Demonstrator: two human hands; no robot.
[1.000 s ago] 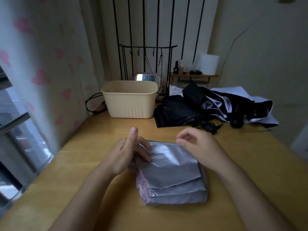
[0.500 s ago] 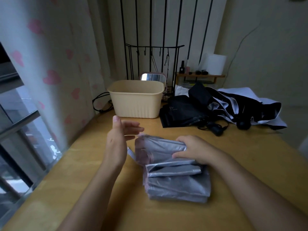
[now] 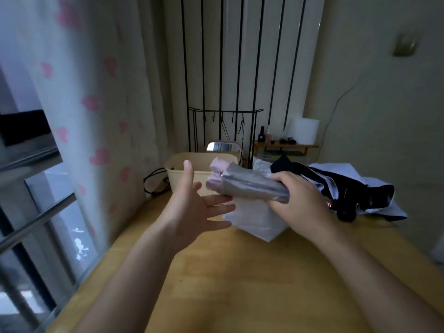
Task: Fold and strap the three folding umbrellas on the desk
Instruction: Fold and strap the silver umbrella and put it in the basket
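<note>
— Gripping the silver umbrella (image 3: 247, 186) in the right hand (image 3: 295, 198), fingers curling round the rolled bundle, holding it up off the desk (image 3: 240, 272), mid-scene.

— Holding it raised for what reason?

— Probably letting the loose flap (image 3: 254, 219) hang down toward the desk, making it easier to wrap.

— And using the left hand (image 3: 192, 210) how?

— Spreading it open, grasping nothing, waiting just left of the pink end, likely preparing to catch the flap or find the strap. Not seeing any strap.

— Leaving the rest?

— Leaving the black-and-white umbrella (image 3: 336, 186) lying loose at far right, near the beige basket (image 3: 177, 174), seemingly awaiting folding.
</note>
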